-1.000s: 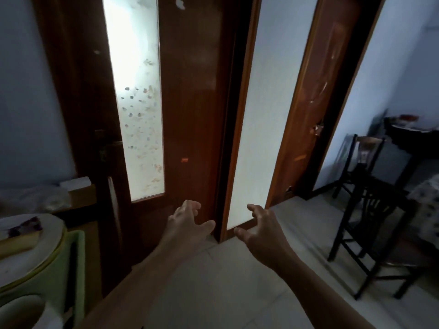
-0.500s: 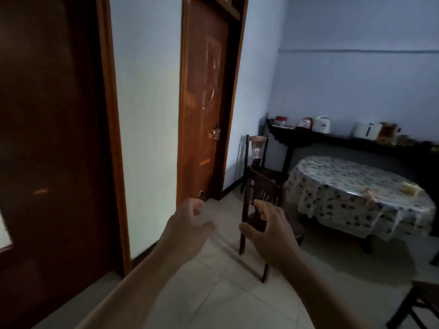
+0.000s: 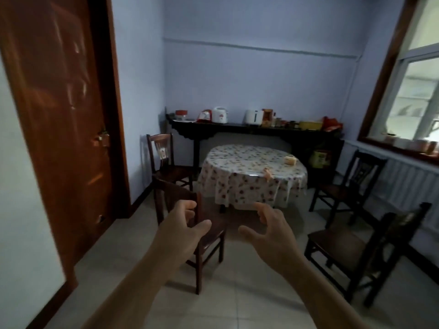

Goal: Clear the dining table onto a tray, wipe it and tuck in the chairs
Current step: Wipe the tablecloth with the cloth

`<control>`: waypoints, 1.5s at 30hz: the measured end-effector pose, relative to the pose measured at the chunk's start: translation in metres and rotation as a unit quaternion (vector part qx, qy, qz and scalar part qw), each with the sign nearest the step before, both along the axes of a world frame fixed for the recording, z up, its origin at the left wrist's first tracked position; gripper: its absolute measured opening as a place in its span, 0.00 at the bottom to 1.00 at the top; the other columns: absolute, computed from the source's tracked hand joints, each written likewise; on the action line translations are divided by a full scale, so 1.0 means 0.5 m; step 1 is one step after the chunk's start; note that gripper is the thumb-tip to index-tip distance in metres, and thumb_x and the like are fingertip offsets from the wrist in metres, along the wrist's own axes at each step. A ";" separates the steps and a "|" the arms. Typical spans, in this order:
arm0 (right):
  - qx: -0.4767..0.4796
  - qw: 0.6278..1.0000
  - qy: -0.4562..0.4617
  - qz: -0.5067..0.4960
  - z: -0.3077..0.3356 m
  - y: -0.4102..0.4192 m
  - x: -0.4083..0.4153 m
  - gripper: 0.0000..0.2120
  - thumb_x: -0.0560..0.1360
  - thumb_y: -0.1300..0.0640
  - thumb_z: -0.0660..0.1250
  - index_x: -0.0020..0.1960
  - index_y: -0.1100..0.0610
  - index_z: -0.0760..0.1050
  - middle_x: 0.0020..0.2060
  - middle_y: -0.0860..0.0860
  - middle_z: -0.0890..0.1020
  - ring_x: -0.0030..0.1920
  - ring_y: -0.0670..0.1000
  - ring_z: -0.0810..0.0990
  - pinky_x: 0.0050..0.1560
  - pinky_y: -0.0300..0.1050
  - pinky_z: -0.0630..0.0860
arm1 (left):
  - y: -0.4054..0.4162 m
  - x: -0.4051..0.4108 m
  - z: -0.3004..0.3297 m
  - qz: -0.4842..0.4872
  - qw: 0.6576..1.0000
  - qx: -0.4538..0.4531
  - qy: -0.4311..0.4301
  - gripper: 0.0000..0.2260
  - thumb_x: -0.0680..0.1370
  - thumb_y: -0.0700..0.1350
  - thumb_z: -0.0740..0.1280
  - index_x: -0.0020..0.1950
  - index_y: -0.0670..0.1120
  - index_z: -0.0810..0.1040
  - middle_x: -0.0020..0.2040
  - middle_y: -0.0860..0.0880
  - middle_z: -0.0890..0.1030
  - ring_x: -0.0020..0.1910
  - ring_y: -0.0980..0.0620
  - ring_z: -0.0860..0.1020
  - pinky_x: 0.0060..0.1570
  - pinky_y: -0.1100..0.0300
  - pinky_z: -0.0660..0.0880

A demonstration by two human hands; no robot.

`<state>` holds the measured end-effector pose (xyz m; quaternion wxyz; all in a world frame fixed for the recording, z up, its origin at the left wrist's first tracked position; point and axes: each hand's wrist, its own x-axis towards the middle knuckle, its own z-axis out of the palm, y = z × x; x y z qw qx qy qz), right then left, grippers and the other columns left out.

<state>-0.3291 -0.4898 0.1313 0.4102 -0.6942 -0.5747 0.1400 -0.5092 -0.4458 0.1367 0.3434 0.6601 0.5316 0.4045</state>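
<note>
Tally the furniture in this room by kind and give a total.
Chairs: 4
Round dining table: 1
Long dark side table: 1
Total: 6

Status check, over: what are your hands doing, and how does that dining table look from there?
Left hand and right hand empty, loosely curled. Table ahead holds two small items. Chair stands in the path, pulled out.
</note>
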 end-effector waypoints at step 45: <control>-0.016 0.994 0.021 -0.106 -0.025 1.304 0.970 0.35 0.71 0.46 0.71 0.73 0.48 0.59 0.71 0.49 0.61 0.69 0.50 0.63 0.56 0.38 0.68 | 1.409 1.023 -0.043 -0.192 0.980 -0.027 0.051 0.27 0.75 0.53 0.68 0.71 0.52 0.63 0.70 0.50 0.69 0.59 0.57 0.69 0.49 0.63 0.68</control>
